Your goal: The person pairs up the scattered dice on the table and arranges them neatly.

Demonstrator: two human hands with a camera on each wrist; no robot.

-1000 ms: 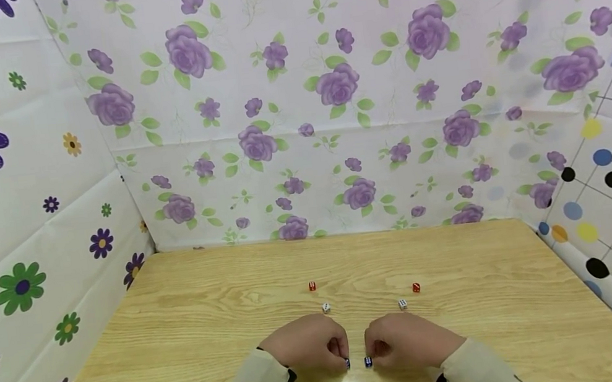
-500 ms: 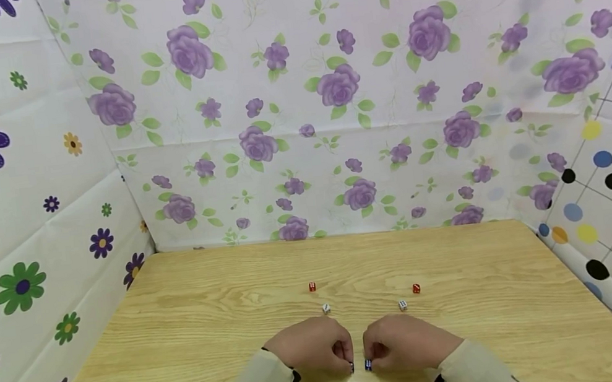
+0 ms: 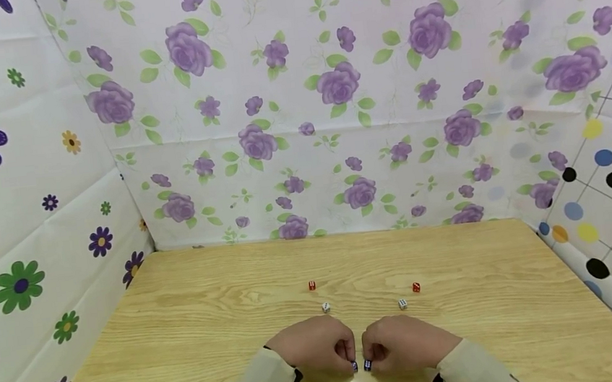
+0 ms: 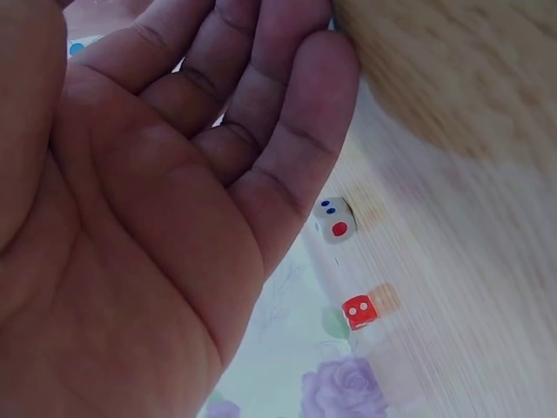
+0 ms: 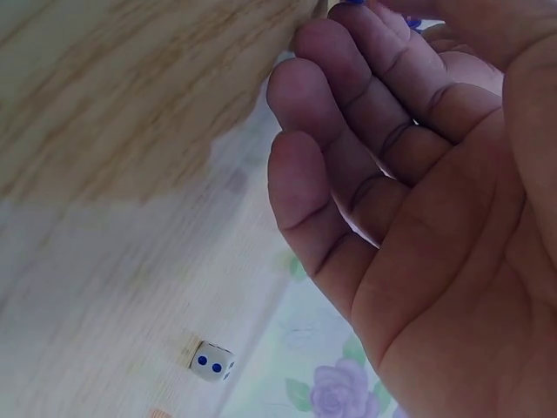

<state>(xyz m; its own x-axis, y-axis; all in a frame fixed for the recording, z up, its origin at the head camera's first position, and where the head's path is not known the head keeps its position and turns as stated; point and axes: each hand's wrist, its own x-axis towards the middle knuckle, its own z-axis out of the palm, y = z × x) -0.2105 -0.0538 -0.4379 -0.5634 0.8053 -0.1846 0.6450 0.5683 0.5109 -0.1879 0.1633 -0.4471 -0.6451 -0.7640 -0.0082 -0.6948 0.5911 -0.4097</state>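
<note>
Two small dark blue dice face each other near the front of the wooden table in the head view. My left hand (image 3: 315, 344) pinches the left blue die (image 3: 354, 366) between thumb and fingertips. The right blue die (image 3: 367, 365) is pinched the same way by my right hand (image 3: 408, 341). A narrow gap separates the two dice, low at the tabletop. In the left wrist view the palm and fingers hide the held die. At the top of the right wrist view, only a bit of blue shows by the fingertips.
Beyond the left hand lie a white die (image 3: 326, 308) and a red die (image 3: 312, 285). Past the right hand are another white die (image 3: 403, 304) and another red die (image 3: 416, 287). The wooden table (image 3: 210, 288) is bounded by flowered cloth (image 3: 304, 172) at the back.
My left hand has slid to the right with its blue die, and my right hand has shifted slightly left, narrowing the gap between the dice. The white and red dice stay put.
</note>
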